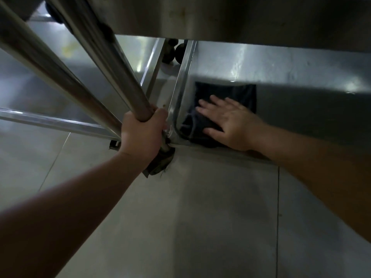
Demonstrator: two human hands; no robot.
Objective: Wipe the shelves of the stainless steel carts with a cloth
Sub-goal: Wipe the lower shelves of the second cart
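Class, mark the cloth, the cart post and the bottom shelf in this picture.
cloth (230,91): head view, flat far part beyond the fingers.
cart post (128,85): head view, shaft above the gripping hand.
bottom shelf (301,69): head view, bare steel surface.

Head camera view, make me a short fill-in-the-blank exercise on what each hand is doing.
1. The left hand grips the cart's upright ____.
2. The right hand presses flat on a dark ____.
3. That cloth lies in the bottom shelf's near ____.

Missing words: post; cloth; corner
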